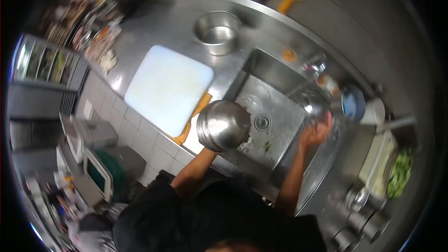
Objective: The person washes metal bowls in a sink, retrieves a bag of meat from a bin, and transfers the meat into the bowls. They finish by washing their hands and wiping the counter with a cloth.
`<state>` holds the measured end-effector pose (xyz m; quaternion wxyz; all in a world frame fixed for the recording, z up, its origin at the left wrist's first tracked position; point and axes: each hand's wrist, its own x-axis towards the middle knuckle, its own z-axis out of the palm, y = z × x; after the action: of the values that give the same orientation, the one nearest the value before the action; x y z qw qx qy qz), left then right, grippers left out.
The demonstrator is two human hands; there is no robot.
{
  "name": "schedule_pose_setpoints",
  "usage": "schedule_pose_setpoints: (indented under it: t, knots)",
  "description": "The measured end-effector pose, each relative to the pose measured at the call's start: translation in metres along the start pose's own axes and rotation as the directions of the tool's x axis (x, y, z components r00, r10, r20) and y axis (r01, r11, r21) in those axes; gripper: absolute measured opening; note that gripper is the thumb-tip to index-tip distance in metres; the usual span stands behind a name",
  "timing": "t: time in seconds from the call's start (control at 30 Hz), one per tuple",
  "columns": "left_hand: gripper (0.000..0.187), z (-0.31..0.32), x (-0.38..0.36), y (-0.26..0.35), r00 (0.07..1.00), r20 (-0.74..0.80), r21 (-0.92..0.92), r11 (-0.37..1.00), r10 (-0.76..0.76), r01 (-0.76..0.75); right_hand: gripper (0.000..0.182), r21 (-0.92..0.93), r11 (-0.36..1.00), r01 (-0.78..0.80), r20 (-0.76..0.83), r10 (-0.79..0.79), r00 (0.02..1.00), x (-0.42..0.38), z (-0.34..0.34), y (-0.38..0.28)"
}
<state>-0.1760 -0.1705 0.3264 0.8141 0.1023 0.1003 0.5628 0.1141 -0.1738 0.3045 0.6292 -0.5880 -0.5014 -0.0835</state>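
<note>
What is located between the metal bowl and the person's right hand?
In the head view, part of the steel sink basin, with its round drain, lies between the metal bowl and the right hand.

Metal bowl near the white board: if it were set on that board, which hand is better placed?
The left hand, probably: it seems to hold the metal bowl, near the white board, while the right hand is across the sink.

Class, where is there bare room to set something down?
Free: white cutting board; steel counter behind it, left of the round pot. Crowded: beyond the far-right corner of the sink, by the blue container and white container.
</note>
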Motion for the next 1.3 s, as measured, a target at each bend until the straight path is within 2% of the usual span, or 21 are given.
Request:
schedule_pose_setpoints:
  t: [0.07, 0.13, 0.17, 0.23, 0.3, 0.33, 0.37, 0.43, 0.47, 0.5, 0.57, 0.6, 0.7, 0.77, 0.83, 0.87, 0.93, 1.03, 1.1, 1.23, 1.3]
  knots:
    - [0.052, -0.004, -0.002, -0.002, 1.000, -0.004, 0.054, 0.998, 0.009, -0.009, 0.012, 0.008, 0.998, 0.059, -0.040, -0.059, 0.997, 0.006, -0.004, -0.048]
    - [0.051, -0.004, 0.001, -0.002, 1.000, -0.010, 0.143, 0.990, 0.018, -0.016, 0.015, 0.078, 0.990, 0.114, 0.152, -0.125, 0.980, -0.006, 0.017, -0.108]
    - [0.051, -0.002, 0.002, 0.001, 1.000, -0.019, 0.185, 0.983, 0.020, -0.016, 0.020, 0.203, 0.978, 0.038, 0.315, -0.102, 0.944, -0.020, 0.024, -0.134]
    - [0.051, -0.005, 0.004, 0.017, 0.998, -0.045, 0.259, 0.966, 0.034, -0.021, 0.024, 0.213, 0.976, -0.039, 0.588, -0.096, 0.803, -0.034, 0.042, -0.197]
    - [0.051, -0.012, 0.008, 0.043, 0.996, -0.072, 0.361, 0.932, 0.060, -0.030, 0.040, 0.239, 0.971, -0.009, 0.552, -0.128, 0.824, -0.048, 0.060, -0.229]
    - [0.051, -0.016, 0.008, 0.059, 0.990, -0.099, 0.453, 0.890, 0.098, -0.043, 0.060, 0.240, 0.971, -0.012, 0.610, -0.141, 0.780, -0.052, 0.066, -0.234]
    - [0.051, -0.020, 0.008, 0.078, 0.982, -0.131, 0.550, 0.834, 0.136, -0.042, 0.060, 0.254, 0.967, 0.003, 0.610, -0.163, 0.776, -0.059, 0.075, -0.242]
    - [0.051, -0.028, 0.009, 0.116, 0.950, -0.180, 0.786, 0.618, 0.254, -0.016, 0.083, 0.311, 0.867, -0.389, 0.685, 0.080, 0.725, -0.070, 0.096, -0.262]
    - [0.051, -0.032, 0.007, 0.139, 0.917, -0.196, 0.906, 0.422, 0.347, 0.033, 0.113, 0.240, 0.848, -0.473, 0.758, 0.141, 0.636, -0.078, 0.109, -0.267]
    - [0.051, -0.036, 0.004, 0.166, 0.875, -0.205, 0.965, 0.239, 0.439, 0.107, 0.113, 0.255, 0.850, -0.462, 0.761, 0.118, 0.638, -0.087, 0.128, -0.280]
    - [0.052, -0.045, -0.008, 0.229, 0.820, -0.211, 0.973, 0.036, 0.532, 0.227, 0.129, 0.368, 0.588, -0.720, 0.847, 0.108, 0.520, -0.109, 0.170, -0.310]
    - [0.052, -0.051, -0.019, 0.263, 0.801, -0.219, 0.955, -0.044, 0.557, 0.292, 0.135, 0.281, 0.509, -0.814, 0.902, 0.149, 0.405, -0.123, 0.193, -0.319]
    - [0.050, -0.062, -0.064, 0.368, 0.817, -0.293, 0.866, -0.224, 0.497, 0.447, 0.118, 0.154, 0.261, -0.953, 0.973, 0.128, 0.192, -0.186, 0.263, -0.322]
    - [0.047, -0.074, -0.098, 0.427, 0.813, -0.247, 0.823, -0.329, 0.527, 0.463, 0.071, 0.005, 0.067, -0.998, 0.980, 0.198, 0.019, -0.208, 0.294, -0.376]
    - [0.040, -0.079, -0.128, 0.477, 0.795, -0.188, 0.824, -0.348, 0.577, 0.447, 0.050, -0.141, 0.104, -0.985, 0.976, 0.184, -0.120, -0.235, 0.339, -0.414]
    - [0.039, -0.084, -0.140, 0.496, 0.777, -0.151, 0.836, -0.340, 0.612, 0.430, 0.050, -0.131, 0.093, -0.987, 0.978, 0.177, -0.113, -0.255, 0.358, -0.416]
    - [0.039, -0.088, -0.148, 0.522, 0.717, -0.071, 0.831, -0.357, 0.693, 0.427, 0.034, -0.426, -0.118, -0.897, 0.897, 0.080, -0.436, -0.284, 0.396, -0.416]
    - [0.041, -0.091, -0.156, 0.564, 0.702, -0.064, 0.834, -0.349, 0.709, 0.428, 0.032, -0.460, -0.058, -0.886, 0.883, 0.071, -0.463, -0.297, 0.434, -0.443]
    - [0.045, -0.101, -0.154, 0.588, 0.688, -0.037, 0.844, -0.345, 0.725, 0.410, 0.030, -0.463, -0.119, -0.879, 0.871, 0.121, -0.475, -0.292, 0.466, -0.462]
    - [0.053, -0.119, -0.135, 0.649, 0.709, -0.003, 0.896, -0.313, 0.705, 0.315, 0.033, -0.384, 0.016, -0.923, 0.912, 0.163, -0.376, -0.286, 0.547, -0.467]
    - [0.056, -0.131, -0.117, 0.691, 0.733, 0.015, 0.904, -0.322, 0.680, 0.280, 0.039, -0.208, -0.001, -0.978, 0.946, 0.256, -0.201, -0.274, 0.588, -0.499]
